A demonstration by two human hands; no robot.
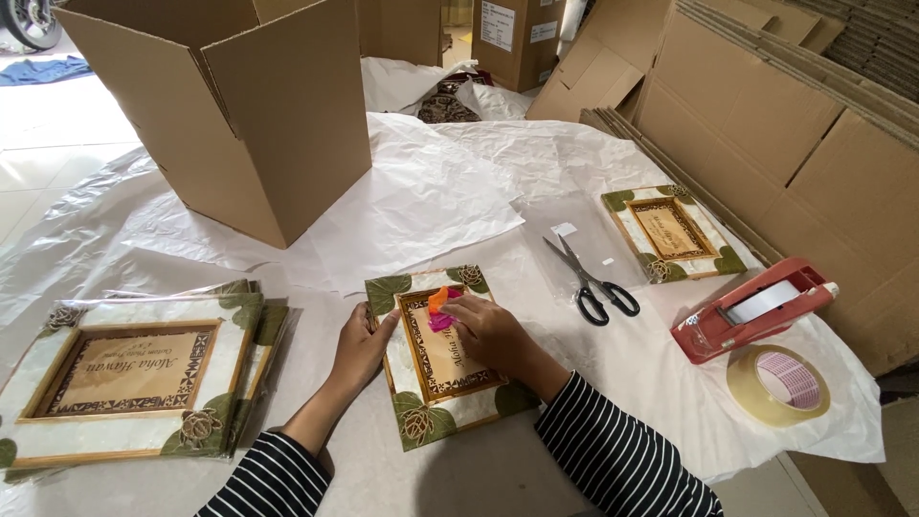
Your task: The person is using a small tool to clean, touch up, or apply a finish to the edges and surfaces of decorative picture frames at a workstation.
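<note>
2 hands rest on 1 small picture frame (436, 359) with green leaf corners, lying flat on white wrapping paper (421, 196). The left hand (361, 347) steadies the frame's left edge, fingers together and laid along it. The right hand (490, 332) lies over the frame's middle, its fingertips pinched on a small orange and pink scrap (439, 308) pressed against the glass. Left of the left fingers sits a stack of larger frames (129, 383) in clear wrap. Beyond the right fingertips lie black-handled scissors (592, 282), and farther right another small frame (673, 233), a red tape dispenser (751, 308) and a loose roll of tape (777, 385). An open cardboard box (244, 105) stands beyond both hands.
</note>
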